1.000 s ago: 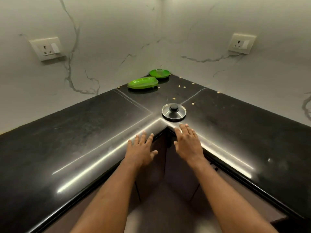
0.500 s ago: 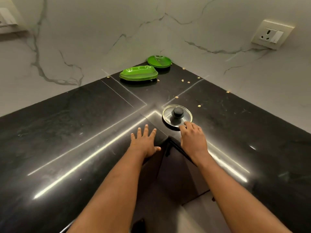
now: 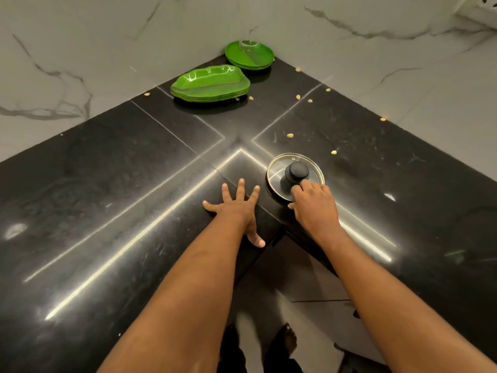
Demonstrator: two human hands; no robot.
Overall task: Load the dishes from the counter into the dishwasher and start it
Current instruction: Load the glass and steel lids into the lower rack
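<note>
Looking down, head view: black L-shaped tabletop (image 3: 107, 184) set in a corner between marble walls (image 3: 80, 49).

Left hand (image 3: 236, 208) lies flat on the tabletop at the inner corner. Fingers (image 3: 241, 187) are straight and spread, released, holding nothing. The thumb sits at the corner edge.

Right hand (image 3: 314, 208) is on the pot (image 3: 274, 195), just right of the left hand, with the two hands apart. Fingers (image 3: 301, 187) curl over the near rim of the glass lid (image 3: 279, 170), and the thumb sits low against the pot wall, so it's grasping the pot at the rim. They stop just short of the black knob (image 3: 297, 170). The lid is seated on the pot, and the pot stands on the tabletop right at the inner corner.

A stack of green leaf plates (image 3: 211, 83) sits farther back on the left leg, near the wall. Round green plates (image 3: 258, 59) are stacked in the very corner, just beside the leaf plates. Something clear lies on top; can't tell what it is.

Pale crumbs (image 3: 290, 135) are scattered between the plates and the pot. A socket (image 3: 481, 9) is cut off at top right. A bare foot (image 3: 287, 340) shows below the corner.
</note>
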